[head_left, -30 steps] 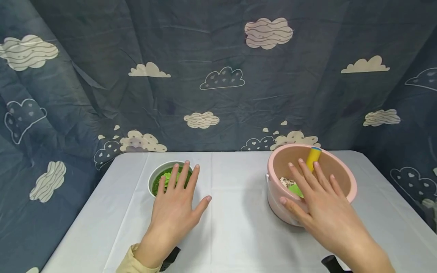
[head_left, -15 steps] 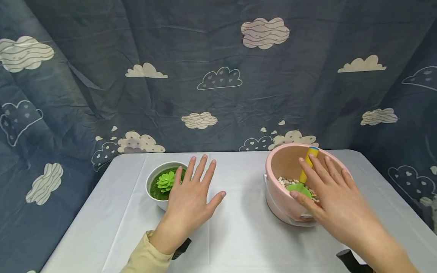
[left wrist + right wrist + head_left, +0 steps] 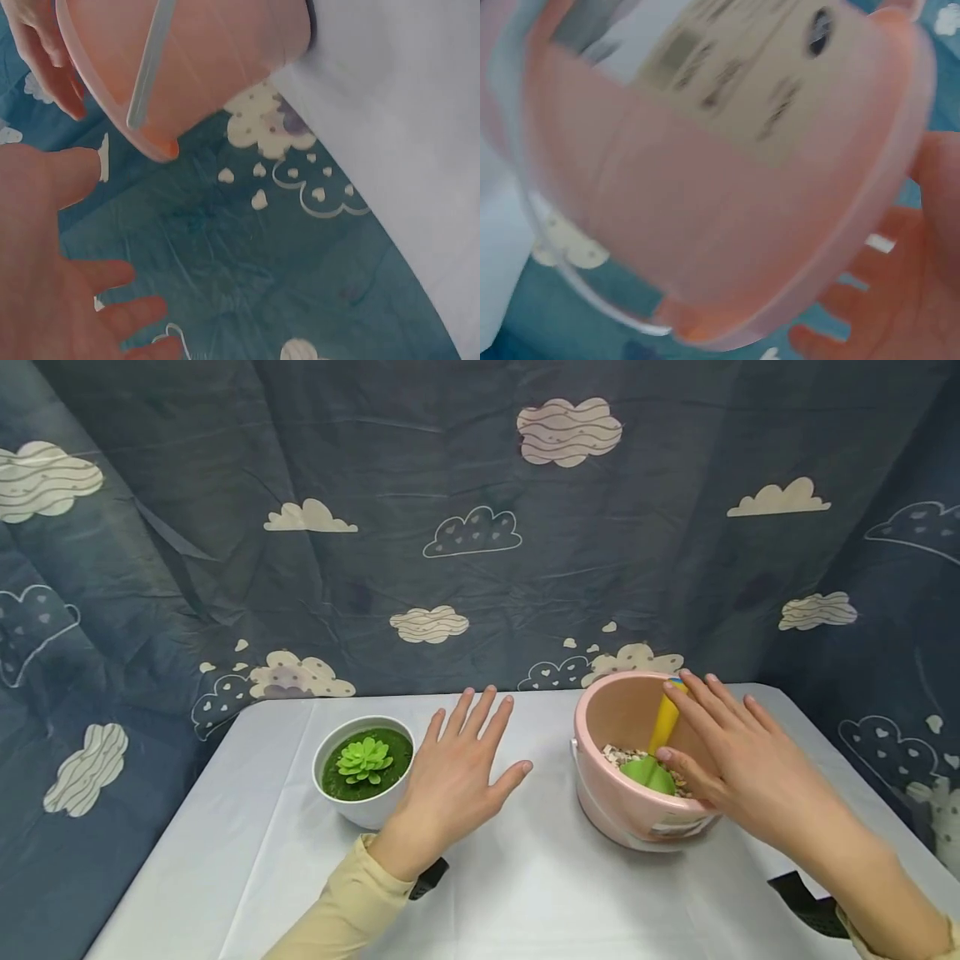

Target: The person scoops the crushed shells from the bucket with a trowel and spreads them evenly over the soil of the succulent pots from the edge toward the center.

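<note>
The left hand (image 3: 457,777) is spread flat with straight fingers above the white tablecloth (image 3: 525,877), holding nothing. Just to its left, touching or nearly touching its edge, stands a small white pot (image 3: 363,777) with a green succulent (image 3: 365,758) set in dark green moss.

The right hand (image 3: 738,760) is also open, fingers extended over the rim of a pink bucket (image 3: 630,814); whether they touch the rim cannot be told. Its fingertips (image 3: 686,681) lie right beside the yellow handle (image 3: 663,722) of a small shovel, not closed around it. The shovel's green blade (image 3: 647,772) rests on pale pebbles (image 3: 618,753) inside the bucket, below the thumb.

The bucket stands to the right of the left hand, clearly apart from it. Behind both hands hangs a dark blue curtain (image 3: 450,527) printed with clouds.
</note>
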`<state>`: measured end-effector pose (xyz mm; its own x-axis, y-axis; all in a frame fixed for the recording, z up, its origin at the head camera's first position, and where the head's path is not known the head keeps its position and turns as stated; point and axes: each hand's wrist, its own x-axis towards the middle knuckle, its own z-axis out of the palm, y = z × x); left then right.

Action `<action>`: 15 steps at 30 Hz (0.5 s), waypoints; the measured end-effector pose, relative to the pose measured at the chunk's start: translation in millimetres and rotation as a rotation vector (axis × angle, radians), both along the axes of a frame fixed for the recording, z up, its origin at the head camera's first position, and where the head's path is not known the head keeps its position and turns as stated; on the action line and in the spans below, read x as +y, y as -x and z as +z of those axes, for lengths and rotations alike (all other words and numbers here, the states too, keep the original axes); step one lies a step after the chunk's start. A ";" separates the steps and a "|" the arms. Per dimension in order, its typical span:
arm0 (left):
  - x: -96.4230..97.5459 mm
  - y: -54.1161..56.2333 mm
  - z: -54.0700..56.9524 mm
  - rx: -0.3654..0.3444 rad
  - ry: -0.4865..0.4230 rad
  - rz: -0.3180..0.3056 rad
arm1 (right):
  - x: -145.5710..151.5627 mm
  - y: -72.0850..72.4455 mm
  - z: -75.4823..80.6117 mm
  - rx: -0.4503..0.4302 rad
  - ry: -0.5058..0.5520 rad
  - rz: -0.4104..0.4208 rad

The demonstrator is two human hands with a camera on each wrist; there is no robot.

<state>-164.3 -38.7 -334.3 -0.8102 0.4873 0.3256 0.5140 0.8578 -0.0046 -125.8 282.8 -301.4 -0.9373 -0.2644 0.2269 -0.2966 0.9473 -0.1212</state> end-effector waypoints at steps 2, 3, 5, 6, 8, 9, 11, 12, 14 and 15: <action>5.0 1.7 0.2 -0.009 -0.008 -0.026 | 5.0 6.3 -1.5 -0.007 0.009 0.022; 7.4 2.5 0.2 -0.017 -0.011 -0.040 | 7.5 8.7 -2.2 -0.011 0.014 0.030; 12.0 3.9 0.6 -0.031 -0.018 -0.066 | 12.2 12.1 -2.5 -0.021 0.033 0.039; 14.2 4.6 1.0 -0.035 -0.022 -0.075 | 14.5 13.9 -2.8 -0.027 0.043 0.043; 18.3 6.5 1.6 -0.039 -0.031 -0.088 | 18.6 17.2 -2.1 -0.044 0.073 0.049; 20.4 7.7 1.9 -0.037 -0.038 -0.095 | 20.4 18.9 -1.2 -0.054 0.094 0.051; 24.5 10.2 2.3 -0.039 -0.055 -0.114 | 23.8 22.3 0.8 -0.085 0.144 0.052; 26.4 11.6 2.3 -0.042 -0.065 -0.125 | 25.4 23.9 1.5 -0.100 0.169 0.046; 30.2 14.0 2.0 -0.054 -0.088 -0.149 | 28.8 26.4 3.3 -0.129 0.224 0.036; 32.0 15.0 1.7 -0.063 -0.099 -0.158 | 30.5 27.7 4.0 -0.136 0.244 0.033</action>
